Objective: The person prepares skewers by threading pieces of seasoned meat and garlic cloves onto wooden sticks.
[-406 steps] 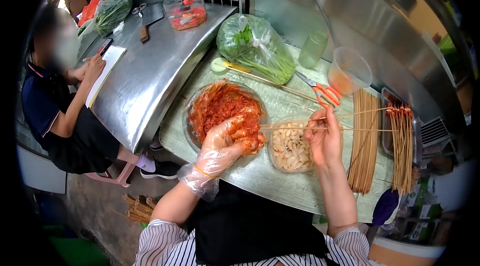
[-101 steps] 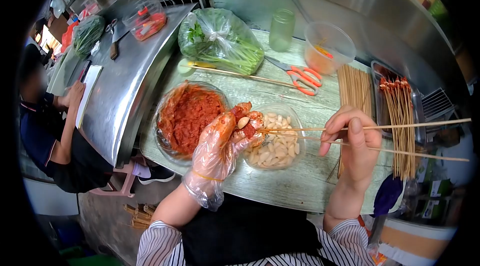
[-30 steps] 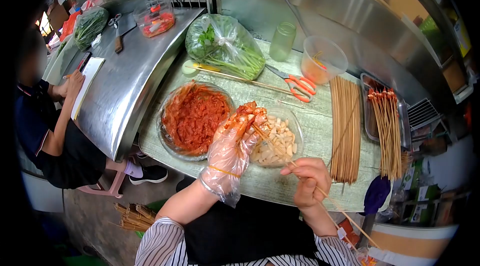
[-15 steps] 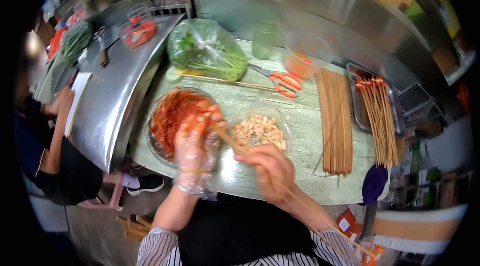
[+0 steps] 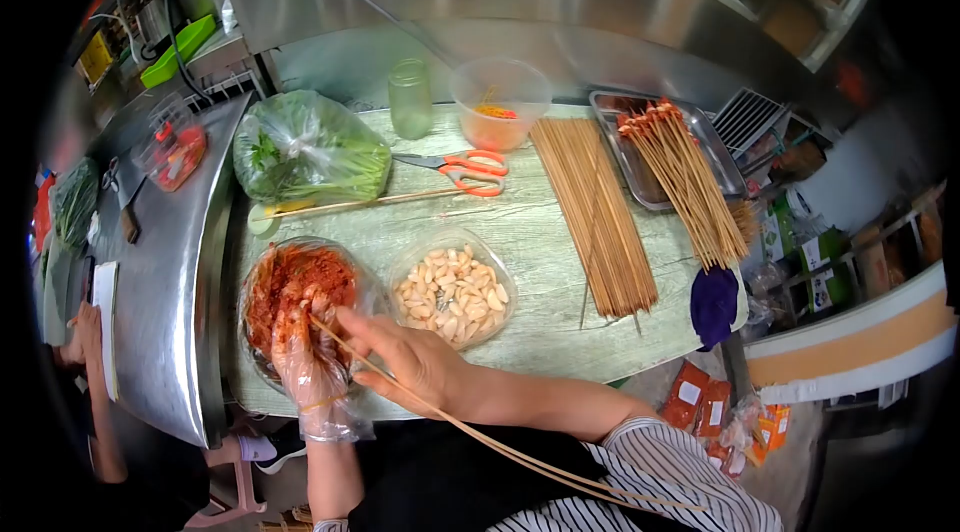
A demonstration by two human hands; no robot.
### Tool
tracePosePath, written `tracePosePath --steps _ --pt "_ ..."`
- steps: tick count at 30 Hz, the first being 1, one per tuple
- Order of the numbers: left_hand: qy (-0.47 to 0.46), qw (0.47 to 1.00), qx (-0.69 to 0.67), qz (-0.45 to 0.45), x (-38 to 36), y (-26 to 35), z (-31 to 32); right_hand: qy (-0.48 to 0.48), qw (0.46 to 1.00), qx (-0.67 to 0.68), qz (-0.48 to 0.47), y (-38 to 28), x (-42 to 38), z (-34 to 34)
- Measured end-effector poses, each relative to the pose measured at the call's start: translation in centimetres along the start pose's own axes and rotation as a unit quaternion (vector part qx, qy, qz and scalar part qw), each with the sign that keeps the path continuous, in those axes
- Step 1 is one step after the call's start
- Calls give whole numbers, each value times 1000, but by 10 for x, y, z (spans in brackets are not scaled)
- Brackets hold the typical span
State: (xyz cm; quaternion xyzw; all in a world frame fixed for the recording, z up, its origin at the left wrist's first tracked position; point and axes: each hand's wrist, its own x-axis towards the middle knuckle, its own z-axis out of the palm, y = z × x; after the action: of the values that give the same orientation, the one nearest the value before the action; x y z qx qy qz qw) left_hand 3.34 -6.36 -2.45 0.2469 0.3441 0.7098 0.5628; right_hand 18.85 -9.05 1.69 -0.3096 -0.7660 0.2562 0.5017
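Note:
My left hand (image 5: 308,372), in a clear plastic glove smeared red, is at the near edge of a bowl (image 5: 246,337) of red-coated strips (image 5: 300,277), probably marinated meat. Its fingers are closed around some of them, partly hidden by sauce. My right hand (image 5: 410,362) is bare and has thin bamboo skewers (image 5: 470,432) between its fingers. Their tips reach my gloved fingers, while the long ends slant down across my apron. Just beyond my right hand lies a clear tub (image 5: 512,277) of peeled garlic cloves (image 5: 455,292).
Orange-handled scissors (image 5: 475,172), a bag of greens (image 5: 310,147), a green jar (image 5: 409,97) and a plastic tub (image 5: 500,102) stand behind. Rightward lie bare skewers (image 5: 590,212) and a metal tray (image 5: 650,194) with loaded skewers (image 5: 690,182). Another person's hand (image 5: 85,332) is at far left.
My view has turned right, so the table appears further left. My right hand has moved in closer to my gloved left hand, and the skewers lie flatter across my front.

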Motion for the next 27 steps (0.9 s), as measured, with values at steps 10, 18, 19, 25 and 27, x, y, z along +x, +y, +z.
tracePosePath --steps 10,18,19,25,27 --pt "50 998 12 -23 2 7 16 -128 991 -43 24 -13 1 -29" --pt "53 997 -28 -47 3 7 15 -102 992 -57 -56 -15 1 -39" --pt "57 997 -27 -44 3 7 13 -111 989 -70 -62 -12 0 -38" --pt "61 997 -19 -52 6 -1 2 -122 989 -65 -53 -6 5 -48" --pt "56 997 -15 -52 7 3 7 -110 990 -71 -58 -11 10 -51"
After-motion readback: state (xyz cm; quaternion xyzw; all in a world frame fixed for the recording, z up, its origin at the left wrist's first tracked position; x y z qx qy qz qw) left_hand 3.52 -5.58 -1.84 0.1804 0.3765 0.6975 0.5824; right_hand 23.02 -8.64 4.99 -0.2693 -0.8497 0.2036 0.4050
